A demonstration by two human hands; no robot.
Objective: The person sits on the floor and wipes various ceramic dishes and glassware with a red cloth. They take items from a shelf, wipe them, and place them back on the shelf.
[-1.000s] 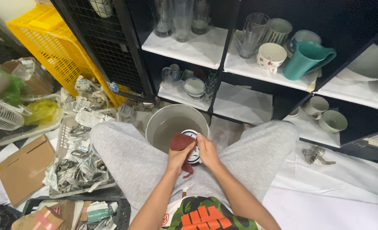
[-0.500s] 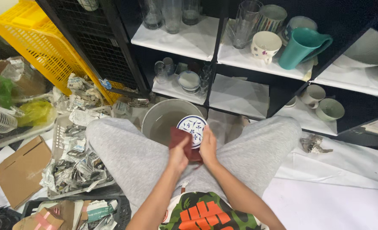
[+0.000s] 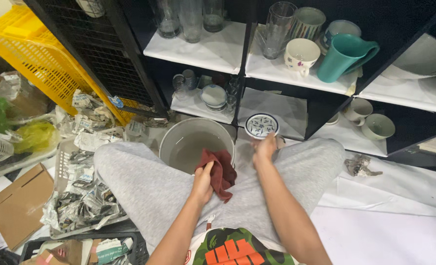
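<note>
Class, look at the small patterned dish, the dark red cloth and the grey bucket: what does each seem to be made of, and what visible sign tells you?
Small patterned dish, in the right hand: probably glazed ceramic, white with a painted blue pattern. Dark red cloth, in the left hand: soft woven fabric, matte, hanging in limp folds. Grey bucket: likely plastic, with smooth, uniform, dull walls; metal cannot be ruled out.
</note>
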